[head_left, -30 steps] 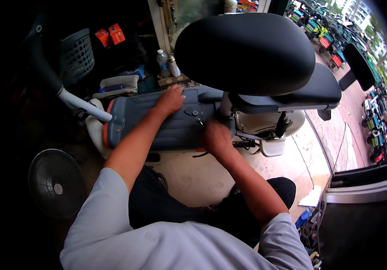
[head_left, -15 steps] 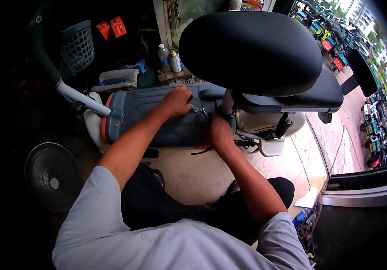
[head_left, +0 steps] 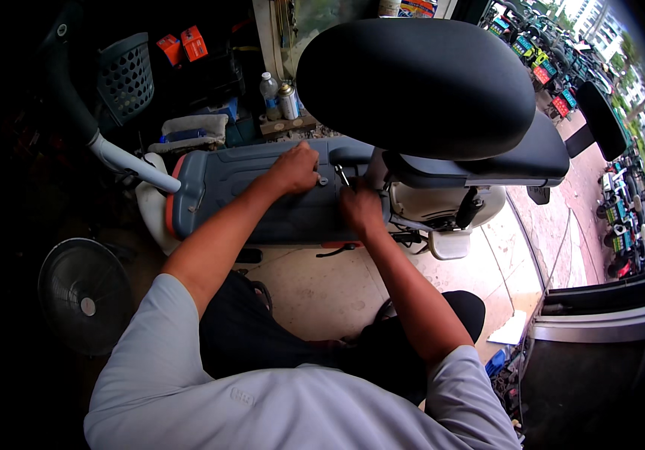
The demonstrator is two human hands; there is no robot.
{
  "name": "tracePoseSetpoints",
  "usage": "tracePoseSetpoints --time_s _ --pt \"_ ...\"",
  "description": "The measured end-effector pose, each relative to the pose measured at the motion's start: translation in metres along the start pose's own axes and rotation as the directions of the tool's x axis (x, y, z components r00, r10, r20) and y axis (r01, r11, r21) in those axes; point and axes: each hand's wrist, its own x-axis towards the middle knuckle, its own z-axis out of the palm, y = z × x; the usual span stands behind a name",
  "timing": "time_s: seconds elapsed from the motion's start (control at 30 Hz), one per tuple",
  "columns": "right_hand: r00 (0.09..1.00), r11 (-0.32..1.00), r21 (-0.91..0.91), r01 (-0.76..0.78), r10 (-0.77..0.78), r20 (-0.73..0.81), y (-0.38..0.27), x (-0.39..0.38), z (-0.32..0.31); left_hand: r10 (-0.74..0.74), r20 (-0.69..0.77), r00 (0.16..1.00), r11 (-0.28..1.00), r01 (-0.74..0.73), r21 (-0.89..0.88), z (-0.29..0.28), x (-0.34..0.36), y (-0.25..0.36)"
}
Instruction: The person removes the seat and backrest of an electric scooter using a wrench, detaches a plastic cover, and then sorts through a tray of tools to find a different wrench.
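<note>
The grey footboard (head_left: 232, 165) is overhung at right by the black seat (head_left: 416, 86); open room is left between its red edge (head_left: 170, 214) and the curled left hand (head_left: 297, 169), whose hold cannot be told. By the right hand (head_left: 362, 206) a metal tool (head_left: 343, 177) is pinched.

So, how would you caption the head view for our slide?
Left hand on the scooter's grey footboard, right hand holding a slim metal tool.

The right hand (head_left: 362, 206) grips a metal tool (head_left: 342, 175) at a grey deck (head_left: 236, 180); the left hand (head_left: 294, 168) rests there too, just beside a round cap (head_left: 323, 181). A black seat (head_left: 416, 86) overhangs. Beyond stand a bottle (head_left: 269, 91) and can (head_left: 288, 102); a fan (head_left: 86, 285) stands at left.
</note>
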Motion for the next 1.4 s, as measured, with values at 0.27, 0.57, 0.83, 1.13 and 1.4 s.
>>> tracePoseSetpoints --time_s 0.27,0.57,0.83,1.13,1.4 --pt "0.965 0.968 -0.014 0.249 -0.250 -0.077 0.010 0.017 0.023 -0.066 0.086 0.994 0.991 0.075 -0.108 -0.004 0.007 -0.002" --pt "0.949 0.943 -0.140 0.302 -0.311 -0.052 -0.016 0.021 0.034 -0.088 0.072 0.994 0.986 0.097 -0.133 -0.008 0.006 -0.001" --pt "0.962 0.957 -0.122 0.263 -0.270 -0.048 -0.028 0.034 0.038 -0.100 0.180 0.979 0.966 0.138 -0.216 -0.014 0.008 -0.011" --pt "0.968 0.963 -0.125 0.239 -0.247 -0.049 -0.025 0.036 0.040 -0.194 -0.055 0.979 0.977 0.188 -0.100 -0.022 0.024 -0.022" --pt "0.972 0.957 -0.195 0.216 -0.229 -0.046 -0.052 0.031 0.025 -0.225 -0.223 0.948 0.971 0.199 -0.135 -0.018 0.048 -0.040"
